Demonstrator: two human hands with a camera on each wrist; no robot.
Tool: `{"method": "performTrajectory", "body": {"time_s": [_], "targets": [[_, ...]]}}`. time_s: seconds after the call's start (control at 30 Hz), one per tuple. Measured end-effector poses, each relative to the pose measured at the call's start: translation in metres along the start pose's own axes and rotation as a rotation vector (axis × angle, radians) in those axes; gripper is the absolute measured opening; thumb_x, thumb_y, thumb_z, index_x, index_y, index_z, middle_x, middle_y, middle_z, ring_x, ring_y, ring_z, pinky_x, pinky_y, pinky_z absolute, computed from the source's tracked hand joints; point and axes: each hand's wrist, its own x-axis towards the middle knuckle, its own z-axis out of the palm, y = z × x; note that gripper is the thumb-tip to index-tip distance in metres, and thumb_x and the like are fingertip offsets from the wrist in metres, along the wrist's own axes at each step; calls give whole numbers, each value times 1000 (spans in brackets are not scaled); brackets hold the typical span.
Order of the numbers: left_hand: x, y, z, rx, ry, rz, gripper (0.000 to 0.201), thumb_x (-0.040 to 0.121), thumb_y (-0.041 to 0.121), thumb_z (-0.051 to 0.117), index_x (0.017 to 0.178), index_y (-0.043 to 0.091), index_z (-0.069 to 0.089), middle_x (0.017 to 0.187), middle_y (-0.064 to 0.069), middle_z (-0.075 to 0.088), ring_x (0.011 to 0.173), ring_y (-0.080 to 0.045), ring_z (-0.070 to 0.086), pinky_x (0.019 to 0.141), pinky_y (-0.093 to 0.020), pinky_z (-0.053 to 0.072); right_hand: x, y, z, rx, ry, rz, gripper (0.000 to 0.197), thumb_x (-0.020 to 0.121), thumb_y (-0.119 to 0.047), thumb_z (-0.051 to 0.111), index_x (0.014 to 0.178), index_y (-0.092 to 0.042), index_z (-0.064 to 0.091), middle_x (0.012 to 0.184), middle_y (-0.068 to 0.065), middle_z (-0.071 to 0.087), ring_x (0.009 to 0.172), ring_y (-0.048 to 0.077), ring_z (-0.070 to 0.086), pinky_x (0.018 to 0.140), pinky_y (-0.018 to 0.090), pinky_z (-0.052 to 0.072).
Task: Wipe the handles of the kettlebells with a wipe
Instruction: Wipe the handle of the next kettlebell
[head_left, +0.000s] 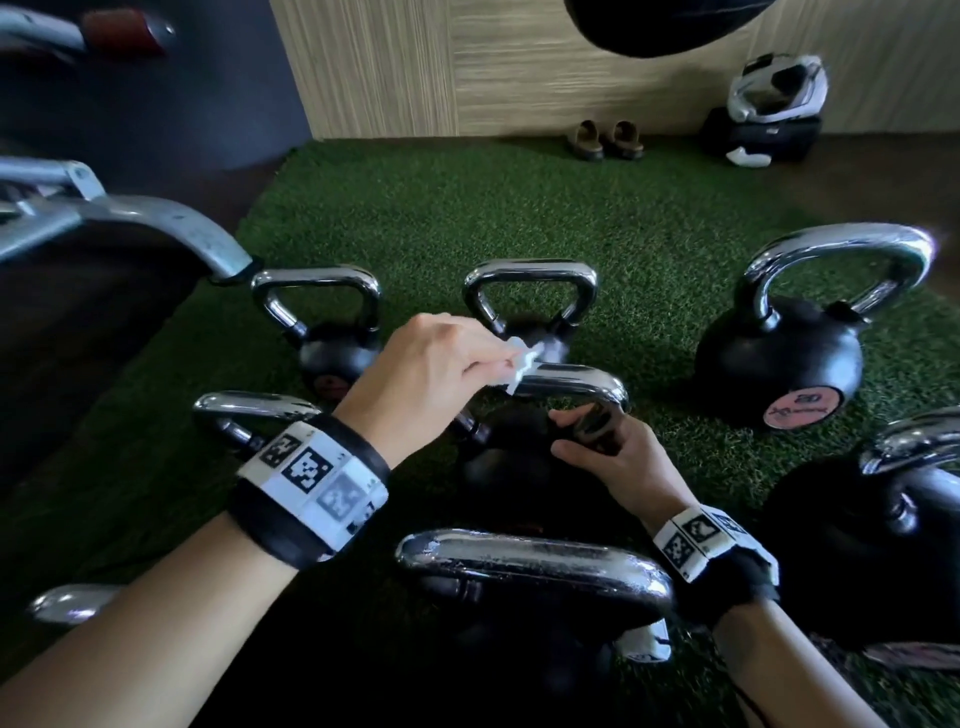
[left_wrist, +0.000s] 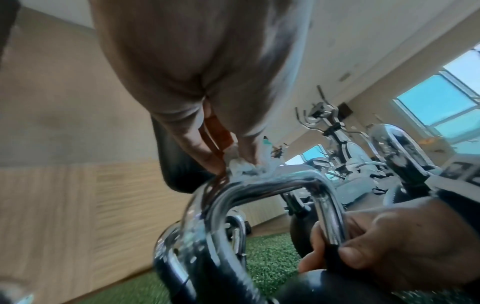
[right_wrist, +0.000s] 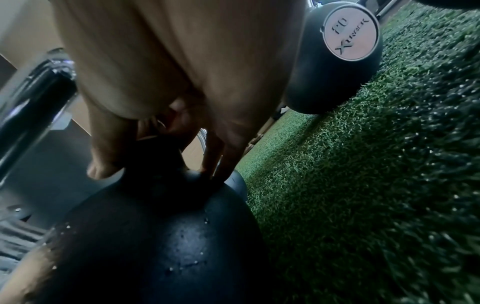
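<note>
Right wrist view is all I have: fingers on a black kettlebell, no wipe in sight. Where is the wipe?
Observer: The left hand pinches the white wipe against the top bar of a chrome handle.
Operator: Same bell I'm looking at?
Observer: Yes. The right hand grips the right leg of that same handle, just above the black body.
Operator: Where along the bar?
Observer: At its left end in the head view. The rest of the bar is bare.
</note>
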Motion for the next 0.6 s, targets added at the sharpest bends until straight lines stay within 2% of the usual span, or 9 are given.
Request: {"method": "performTrajectory", "body": {"time_s": [0.17,0.2,0.23,0.3,0.37,0.43,0.5,0.6], "targets": [[-13,-2,-2,67,17,34,25,95,21,70,118,21,79,113,5,78,91,-17,70,83,-33,58,-2,0,1,11,2,-14,26,79,-17,87,94,-36,77,115,-11,77,115,8,70,109,44,50],[-16,-5,-2,27,55,-9,22,94,19,72,115,20,80,112,6,78,93,-13,72,84,-29,57,-2,0,1,5,3,-10,26,79,-18,87,95,-36,76,115,-11,77,115,8,69,109,44,50],[-19,-11,-2,-42,112,-92,19,93,18,74,111,19,81,110,7,79,92,-4,72,83,-22,56,-2,0,1,-4,9,-3,26,79,-19,87,96,-36,76,115,-12,77,114,7,69,109,44,50],[-30,-25,-1,-179,210,-295,20,92,19,77,111,17,80,105,8,79,83,16,66,74,-5,49,-4,0,2,-13,21,7,27,79,-21,87,97,-37,76,115,-13,77,112,6,70,109,45,50],[-39,-31,3,-237,246,-406,23,92,20,77,114,17,79,104,11,78,76,24,59,66,1,41,-5,0,4,-10,31,10,29,80,-22,86,97,-42,75,115,-14,76,111,6,70,108,45,51],[-45,-33,7,-253,267,-413,22,93,20,76,115,19,79,102,15,77,76,23,60,64,0,41,-5,1,4,-13,34,3,29,80,-22,86,97,-43,75,115,-15,76,111,5,70,108,44,51],[-49,-38,12,-289,280,-431,19,94,18,74,112,19,80,98,20,76,78,16,64,67,-2,45,-6,1,4,-10,35,3,28,80,-22,86,98,-40,75,114,-15,76,112,4,69,108,43,51],[-57,-49,22,-658,281,-603,22,98,9,67,104,25,81,88,15,79,92,-6,72,82,-17,58,-5,3,4,15,43,-2,26,80,-18,86,98,-32,75,115,-13,77,113,5,69,109,42,50]]}}
